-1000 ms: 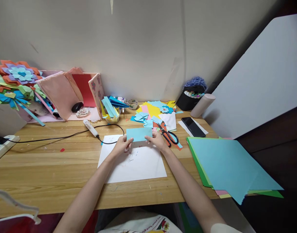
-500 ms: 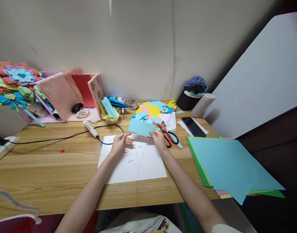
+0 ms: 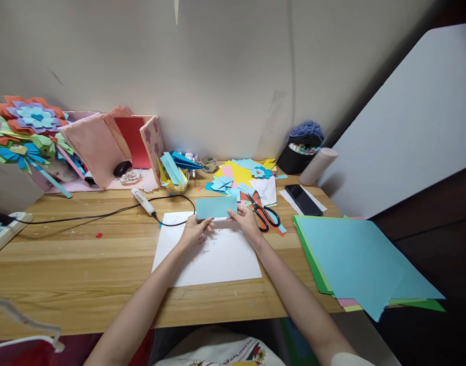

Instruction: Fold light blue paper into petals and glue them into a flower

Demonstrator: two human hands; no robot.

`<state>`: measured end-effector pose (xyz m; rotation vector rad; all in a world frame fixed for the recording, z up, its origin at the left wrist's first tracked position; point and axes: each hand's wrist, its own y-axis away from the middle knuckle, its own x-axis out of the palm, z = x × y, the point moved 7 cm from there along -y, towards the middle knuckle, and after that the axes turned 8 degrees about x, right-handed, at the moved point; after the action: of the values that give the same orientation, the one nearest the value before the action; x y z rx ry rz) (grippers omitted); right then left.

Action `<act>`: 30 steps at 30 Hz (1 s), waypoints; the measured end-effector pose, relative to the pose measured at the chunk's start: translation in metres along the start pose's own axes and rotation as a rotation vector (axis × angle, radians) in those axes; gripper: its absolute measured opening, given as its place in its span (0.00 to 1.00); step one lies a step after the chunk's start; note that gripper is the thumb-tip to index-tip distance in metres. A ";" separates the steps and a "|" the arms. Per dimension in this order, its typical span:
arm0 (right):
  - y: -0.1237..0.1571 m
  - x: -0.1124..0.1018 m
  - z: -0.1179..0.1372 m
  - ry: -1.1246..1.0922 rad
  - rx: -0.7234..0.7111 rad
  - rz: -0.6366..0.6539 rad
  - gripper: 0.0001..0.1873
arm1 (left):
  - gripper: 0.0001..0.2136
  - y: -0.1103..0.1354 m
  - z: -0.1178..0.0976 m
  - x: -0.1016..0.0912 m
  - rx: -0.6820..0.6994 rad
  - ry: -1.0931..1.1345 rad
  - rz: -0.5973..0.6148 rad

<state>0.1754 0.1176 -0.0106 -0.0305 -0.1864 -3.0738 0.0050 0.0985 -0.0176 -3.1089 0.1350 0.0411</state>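
Head view now, and both hands are on the light-blue paper strip (image 3: 215,206)! The left hand (image 3: 194,230) pinches its near edge by the left corner, thumb on top; the right hand (image 3: 245,222) grips toward the opposite corner. So the strip sits at two o'clock from the left hand, ten o'clock from the right, its long axis running nine to three, neither hand clearly nearer. It's above the far edge of the marked white sheet (image 3: 221,262) on the tabletop (image 3: 84,277); whether it touches anything beneath, I can't tell. Scissors (image 3: 257,206) lie just beside the right hand, around two o'clock!
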 end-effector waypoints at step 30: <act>0.008 0.027 -0.011 -0.019 0.065 0.113 0.17 | 0.15 0.003 -0.003 0.005 0.010 0.041 -0.021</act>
<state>0.1488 0.1069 -0.0204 -0.0643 -0.2757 -2.9537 0.0098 0.0948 -0.0153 -3.1016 0.1025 -0.0230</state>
